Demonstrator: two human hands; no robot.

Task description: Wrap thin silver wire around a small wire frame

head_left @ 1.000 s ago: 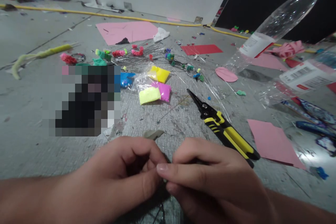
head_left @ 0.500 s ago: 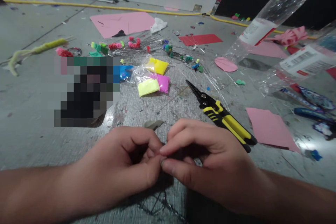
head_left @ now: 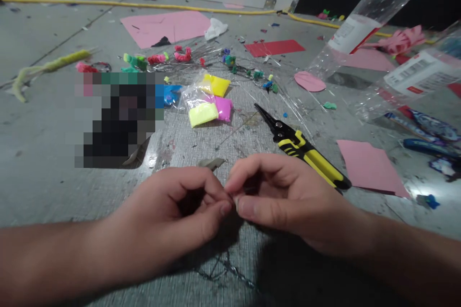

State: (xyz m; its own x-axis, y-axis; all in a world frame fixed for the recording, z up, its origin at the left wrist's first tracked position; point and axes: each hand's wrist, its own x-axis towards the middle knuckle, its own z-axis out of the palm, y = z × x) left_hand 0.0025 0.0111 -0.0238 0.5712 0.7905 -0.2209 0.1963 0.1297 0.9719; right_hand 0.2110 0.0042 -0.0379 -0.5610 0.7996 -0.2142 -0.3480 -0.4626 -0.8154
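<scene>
My left hand (head_left: pixel 169 216) is closed in a pinch, thumb against curled fingers. Facing it, my right hand (head_left: pixel 298 199) pinches with thumb and index finger, its tips almost touching the left ones. What sits between the fingertips is too small and hidden to make out. Below the hands, a twisted dark wire (head_left: pixel 237 273) lies on the grey work surface (head_left: pixel 180 148). Just beyond the right hand rest pliers (head_left: pixel 298 141) with black and yellow handles. A grey-green scrap (head_left: pixel 212 163) lies behind the fingertips.
Yellow, magenta and lime packets (head_left: pixel 203 114) lie ahead, beside a blurred-out dark object (head_left: pixel 115 124). Two clear plastic bottles (head_left: pixel 355 33) lean at the right. Pink paper (head_left: pixel 370 168), loose wires, coloured clay bits (head_left: pixel 135 62) and a yellow cable (head_left: pixel 144 5) are scattered around.
The fingertips have shifted slightly right and up. My right thumb has straightened and drawn a little away from the left hand. The view has tilted slightly; the objects around stay in place.
</scene>
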